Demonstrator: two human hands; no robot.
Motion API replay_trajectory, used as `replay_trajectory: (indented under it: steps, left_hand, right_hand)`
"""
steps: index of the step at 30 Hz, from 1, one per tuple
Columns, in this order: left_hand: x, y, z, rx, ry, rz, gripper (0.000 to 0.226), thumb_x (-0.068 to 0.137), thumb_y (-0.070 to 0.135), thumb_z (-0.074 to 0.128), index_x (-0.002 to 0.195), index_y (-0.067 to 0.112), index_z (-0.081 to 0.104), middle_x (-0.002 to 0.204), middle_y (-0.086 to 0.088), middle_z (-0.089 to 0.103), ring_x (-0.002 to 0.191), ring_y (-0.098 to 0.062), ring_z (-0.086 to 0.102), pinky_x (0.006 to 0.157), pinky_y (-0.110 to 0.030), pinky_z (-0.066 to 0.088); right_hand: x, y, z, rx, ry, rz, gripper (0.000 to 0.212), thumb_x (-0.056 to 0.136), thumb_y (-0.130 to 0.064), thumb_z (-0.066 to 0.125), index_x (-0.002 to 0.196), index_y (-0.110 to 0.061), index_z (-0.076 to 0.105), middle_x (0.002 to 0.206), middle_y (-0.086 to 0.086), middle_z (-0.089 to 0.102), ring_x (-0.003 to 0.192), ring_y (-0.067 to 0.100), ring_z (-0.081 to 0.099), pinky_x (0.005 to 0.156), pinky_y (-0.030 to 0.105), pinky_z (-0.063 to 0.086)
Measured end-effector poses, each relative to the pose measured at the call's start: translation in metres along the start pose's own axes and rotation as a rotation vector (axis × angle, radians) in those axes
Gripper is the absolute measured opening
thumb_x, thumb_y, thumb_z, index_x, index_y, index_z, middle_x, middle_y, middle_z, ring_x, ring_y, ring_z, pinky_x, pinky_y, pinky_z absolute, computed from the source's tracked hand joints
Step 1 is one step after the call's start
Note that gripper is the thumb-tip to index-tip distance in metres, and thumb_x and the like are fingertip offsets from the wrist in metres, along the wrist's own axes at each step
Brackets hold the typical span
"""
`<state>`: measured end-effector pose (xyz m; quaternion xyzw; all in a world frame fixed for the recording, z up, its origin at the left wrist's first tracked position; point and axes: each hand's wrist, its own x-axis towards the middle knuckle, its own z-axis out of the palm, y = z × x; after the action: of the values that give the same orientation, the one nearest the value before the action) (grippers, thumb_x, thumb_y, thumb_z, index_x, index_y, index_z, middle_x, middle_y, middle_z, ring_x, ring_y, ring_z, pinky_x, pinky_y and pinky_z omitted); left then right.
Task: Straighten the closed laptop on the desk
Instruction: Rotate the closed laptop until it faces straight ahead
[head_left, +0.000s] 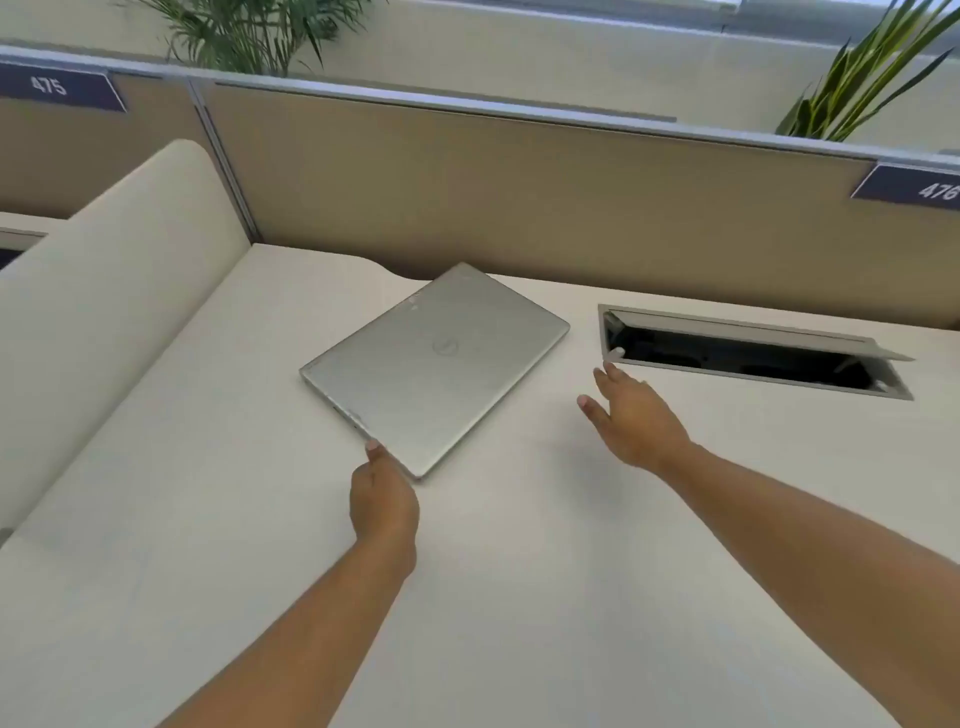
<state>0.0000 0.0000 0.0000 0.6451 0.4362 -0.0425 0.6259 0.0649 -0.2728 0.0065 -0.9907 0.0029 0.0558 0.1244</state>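
A closed silver laptop (436, 366) lies flat on the white tabletop (519, 597), turned at a clear angle to the tabletop's edges — one corner points toward the tan partition (519, 197) at the back, the opposite corner toward the person. A round logo shows on its lid.

The left hand (383, 499) reaches in from below and meets the laptop at its near corner. Its fingers (375, 451) are curled together against the laptop's lower left edge, 1 pale nail visible at the rim; whether the other fingertips sit under the corner or only beside it cannot be told, since the back of the hand hides them.

The right hand (636, 415) is above the bare tabletop to the right of the laptop, apart from it, gripping nothing. Its fingers are loosely spread and stretched forward, the longest fingertip reaching to the near left corner of a rectangular cable hatch (753, 353) set into the tabletop — whether it touches the frame cannot be told. The hatch's flap is raised, showing a dark recess.

On the partition, 2 dark number plates read 475 (57, 85) and 476 (930, 188). Green plants (249, 36) rise behind it. A rounded cream side panel (104, 291) borders the tabletop on the left.
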Motion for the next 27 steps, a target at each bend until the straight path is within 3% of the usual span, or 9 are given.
replay_trajectory:
  steps: [4, 9, 11, 15, 17, 19, 20, 23, 27]
  left_hand:
    - [0.035, 0.020, -0.003, -0.095, 0.093, -0.100, 0.075, 0.089, 0.068, 0.022, 0.125, 0.011, 0.054, 0.125, -0.011, 0.060, 0.113, -0.033, 0.054, 0.087, -0.042, 0.038]
    - [0.064, 0.035, 0.002, -0.245, 0.074, -0.169, 0.075, 0.084, 0.075, 0.023, 0.109, 0.011, 0.053, 0.090, 0.000, 0.054, 0.081, -0.022, 0.053, 0.075, -0.034, 0.039]
    - [0.071, 0.036, 0.004, -0.320, 0.058, -0.219, 0.075, 0.080, 0.079, 0.021, 0.107, 0.017, 0.054, 0.092, 0.002, 0.053, 0.087, -0.020, 0.056, 0.082, -0.033, 0.042]
    - [0.081, 0.038, 0.010, -0.370, 0.055, -0.223, 0.066, 0.080, 0.079, 0.020, 0.075, 0.019, 0.045, 0.073, 0.003, 0.052, 0.064, -0.013, 0.049, 0.071, -0.027, 0.041]
    - [0.086, 0.038, 0.013, -0.377, 0.054, -0.226, 0.074, 0.078, 0.080, 0.021, 0.094, 0.017, 0.057, 0.091, 0.002, 0.062, 0.082, -0.015, 0.059, 0.081, -0.029, 0.045]
    - [0.091, 0.042, 0.016, -0.343, 0.072, -0.252, 0.080, 0.078, 0.078, 0.026, 0.127, 0.021, 0.053, 0.121, 0.001, 0.062, 0.111, -0.021, 0.059, 0.094, -0.035, 0.043]
    - [0.095, 0.046, 0.017, -0.308, 0.071, -0.247, 0.075, 0.078, 0.075, 0.031, 0.128, 0.023, 0.053, 0.123, 0.001, 0.062, 0.113, -0.023, 0.058, 0.089, -0.035, 0.042]
    - [0.109, 0.055, 0.014, -0.144, -0.029, -0.222, 0.046, 0.077, 0.059, 0.048, 0.100, 0.020, 0.060, 0.100, 0.001, 0.064, 0.085, -0.023, 0.060, 0.065, -0.030, 0.039]
    - [0.123, 0.053, -0.002, 0.043, -0.088, -0.145, 0.042, 0.083, 0.046, 0.060, 0.104, 0.009, 0.063, 0.102, -0.013, 0.072, 0.079, -0.026, 0.071, 0.059, -0.029, 0.041]
  right_hand:
    - [0.065, -0.018, -0.020, 0.020, -0.047, -0.001, 0.065, 0.098, -0.050, 0.031, 0.149, -0.009, 0.029, 0.160, 0.009, 0.023, 0.145, 0.028, 0.024, 0.117, 0.042, 0.020]
    - [0.132, -0.032, -0.021, 0.088, -0.086, 0.006, 0.066, 0.098, -0.050, 0.033, 0.147, -0.005, 0.032, 0.157, 0.010, 0.031, 0.143, 0.027, 0.027, 0.115, 0.037, 0.021]
    - [0.152, -0.038, -0.015, 0.117, -0.092, 0.038, 0.066, 0.099, -0.049, 0.034, 0.146, -0.003, 0.033, 0.155, 0.011, 0.034, 0.142, 0.029, 0.030, 0.113, 0.037, 0.023]
    - [0.188, -0.041, 0.002, 0.111, -0.121, 0.100, 0.063, 0.099, -0.049, 0.033, 0.142, -0.003, 0.040, 0.150, 0.016, 0.041, 0.138, 0.035, 0.034, 0.108, 0.039, 0.029]
    - [0.205, -0.039, 0.011, 0.113, -0.119, 0.113, 0.052, 0.099, -0.049, 0.033, 0.112, -0.007, 0.061, 0.127, 0.020, 0.057, 0.128, 0.039, 0.044, 0.097, 0.040, 0.037]
    - [0.221, -0.038, 0.018, 0.138, -0.093, 0.130, 0.050, 0.098, -0.050, 0.033, 0.075, -0.010, 0.052, 0.096, 0.016, 0.056, 0.111, 0.040, 0.054, 0.082, 0.038, 0.040]
    - [0.228, -0.039, 0.019, 0.144, -0.082, 0.146, 0.051, 0.098, -0.050, 0.033, 0.073, -0.008, 0.048, 0.092, 0.015, 0.054, 0.107, 0.040, 0.055, 0.080, 0.038, 0.040]
    - [0.249, -0.038, 0.022, 0.207, -0.083, 0.241, 0.052, 0.096, -0.054, 0.031, 0.088, -0.006, 0.050, 0.101, 0.016, 0.055, 0.108, 0.037, 0.054, 0.083, 0.037, 0.038]
    - [0.262, -0.035, 0.026, 0.238, -0.111, 0.295, 0.067, 0.096, -0.055, 0.029, 0.119, 0.002, 0.056, 0.126, 0.021, 0.057, 0.119, 0.040, 0.050, 0.094, 0.041, 0.040]
